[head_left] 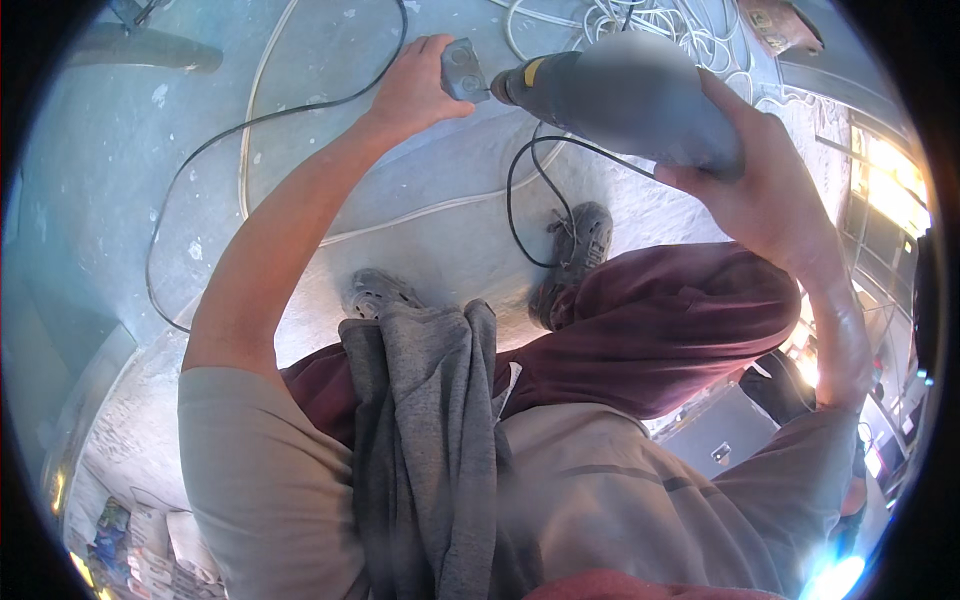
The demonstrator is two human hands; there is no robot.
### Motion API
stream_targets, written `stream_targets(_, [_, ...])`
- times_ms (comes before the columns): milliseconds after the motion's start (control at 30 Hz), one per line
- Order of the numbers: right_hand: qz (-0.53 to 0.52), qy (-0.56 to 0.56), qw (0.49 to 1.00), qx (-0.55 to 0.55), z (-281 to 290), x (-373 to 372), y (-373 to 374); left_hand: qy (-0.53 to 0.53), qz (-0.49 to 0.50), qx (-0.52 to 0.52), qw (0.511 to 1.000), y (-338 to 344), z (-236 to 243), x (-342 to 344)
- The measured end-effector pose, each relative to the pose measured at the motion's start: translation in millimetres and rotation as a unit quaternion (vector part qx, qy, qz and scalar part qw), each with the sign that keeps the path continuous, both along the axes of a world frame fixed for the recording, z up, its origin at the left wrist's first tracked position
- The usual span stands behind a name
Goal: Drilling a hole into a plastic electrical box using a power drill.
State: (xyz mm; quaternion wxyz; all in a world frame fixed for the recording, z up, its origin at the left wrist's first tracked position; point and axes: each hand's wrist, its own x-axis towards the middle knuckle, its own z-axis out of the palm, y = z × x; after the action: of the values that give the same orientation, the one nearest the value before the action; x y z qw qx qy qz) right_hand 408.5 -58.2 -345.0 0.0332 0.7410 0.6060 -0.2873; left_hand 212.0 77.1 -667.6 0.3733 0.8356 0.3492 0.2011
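My right hand (765, 190) grips the handle of a grey power drill (625, 95) with a yellow band near its chuck, held up in front of me and pointing left. My left hand (415, 85) holds a small grey box-shaped part (462, 70) against the drill's tip. The drill's black cord (525, 215) loops down from it toward the floor. Both arms are raised above my knees.
A grey concrete floor (120, 200) lies below, crossed by a black cable (230, 130) and a white cable (250, 110). A tangle of white cables (650, 20) lies at the top. My grey shoes (580, 240) stand on the floor; a grey garment (430, 440) hangs at my waist.
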Motion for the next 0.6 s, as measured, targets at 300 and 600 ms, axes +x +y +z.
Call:
stream_targets(300, [0.004,0.016,0.999,0.03,-3,5,-7,-0.007,-0.003,-0.011,1.0,1,-2,0])
stream_targets(600, [0.046,-0.001,0.998,0.039,-5,18,1,0.0,-0.006,-0.007,1.0,1,-1,1])
